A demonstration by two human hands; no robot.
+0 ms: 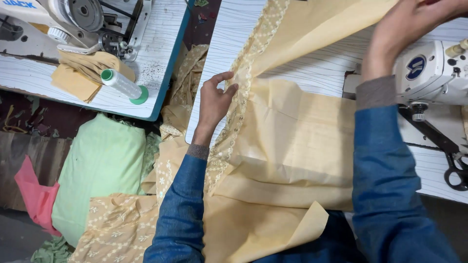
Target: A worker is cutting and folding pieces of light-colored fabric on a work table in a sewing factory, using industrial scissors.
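A large pale yellow cloth (pixel 287 146) with an embroidered lace edge (pixel 240 92) lies across the white sewing table (pixel 229 34) and hangs down over my lap. My left hand (pixel 214 102) pinches the lace edge near the table's left side. My right hand (pixel 409 24) is raised at the top right and grips the upper part of the same cloth, pulling it taut. Both arms wear blue sleeves.
A white sewing machine (pixel 434 73) stands at the right, with black scissors (pixel 456 168) below it. A second sewing machine (pixel 73 19) stands on another table at the left, beside a green thread cone (pixel 122 85) and folded yellow pieces. Green, pink and embroidered yellow cloths lie on the floor.
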